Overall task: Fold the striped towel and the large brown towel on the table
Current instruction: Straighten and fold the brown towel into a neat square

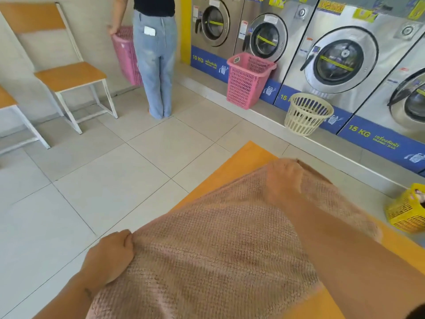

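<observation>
Brown towel (220, 249) spread on orange tabletop (243, 155); my left hand (110, 256) clenches its near-left corner, my right hand (285, 178) pins the far corner. Folding step; next, bring corners together. Striped towel unseen.

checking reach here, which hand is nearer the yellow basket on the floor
Right. The right hand rests at the brown towel's far corner, toward the yellow basket; the left hand grips the towel's opposite, near-left edge, much farther away.
</observation>
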The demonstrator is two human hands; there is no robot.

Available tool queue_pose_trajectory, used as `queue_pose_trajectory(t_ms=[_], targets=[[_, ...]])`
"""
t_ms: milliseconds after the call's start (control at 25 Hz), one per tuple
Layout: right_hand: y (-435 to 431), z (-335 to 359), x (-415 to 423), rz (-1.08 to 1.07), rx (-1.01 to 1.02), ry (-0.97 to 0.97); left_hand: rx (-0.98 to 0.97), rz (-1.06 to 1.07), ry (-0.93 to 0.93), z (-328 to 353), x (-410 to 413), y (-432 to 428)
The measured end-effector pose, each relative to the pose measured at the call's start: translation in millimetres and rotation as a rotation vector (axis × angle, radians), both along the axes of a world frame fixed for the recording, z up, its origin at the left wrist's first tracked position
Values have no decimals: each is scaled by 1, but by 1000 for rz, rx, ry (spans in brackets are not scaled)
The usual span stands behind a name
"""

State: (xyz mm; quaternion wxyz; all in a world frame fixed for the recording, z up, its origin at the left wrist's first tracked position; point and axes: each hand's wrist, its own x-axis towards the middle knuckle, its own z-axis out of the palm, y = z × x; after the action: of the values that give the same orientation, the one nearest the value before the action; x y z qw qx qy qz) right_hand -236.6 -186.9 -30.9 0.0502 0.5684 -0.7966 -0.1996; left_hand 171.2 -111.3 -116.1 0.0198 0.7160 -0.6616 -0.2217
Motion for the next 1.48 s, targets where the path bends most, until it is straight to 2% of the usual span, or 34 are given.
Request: queue_pose_trajectory(t_ms=[120,240,360,520,600,720,800,920,1120,1280,1400,1480], targets=[[39,-26,16,-76,74,-300,23,16,50,-2,4,5],[76,-31,25,-79,11,-380,-57,-59,-80,4,-5,19],[124,-17,47,-83,-46,-497,-153,-32,-203,14,-20,45],[237,-15,89,-114,-114,-726,-108,-51,-242,31,-18,78],[294,-27,97,-113,12,-788,-43,-47,-281,37,-15,103],[336,-38,69,-119,185,-746,30,-88,-310,44,-27,148],[343,-32,33,-211,182,-712,51,-123,-243,45,-49,182],[345,-13,-14,-310,163,-661,101,-160,-27,41,-87,223],[408,8,8,-266,35,-975,162,-304,201,46,-135,262],[481,-13,33,-454,-118,-1183,224,-353,353,53,-140,271],[527,-32,52,-536,-169,-1218,216,-436,306,55,-126,276],[541,-36,76,-563,-295,-1258,207,-485,232,49,-111,276]])
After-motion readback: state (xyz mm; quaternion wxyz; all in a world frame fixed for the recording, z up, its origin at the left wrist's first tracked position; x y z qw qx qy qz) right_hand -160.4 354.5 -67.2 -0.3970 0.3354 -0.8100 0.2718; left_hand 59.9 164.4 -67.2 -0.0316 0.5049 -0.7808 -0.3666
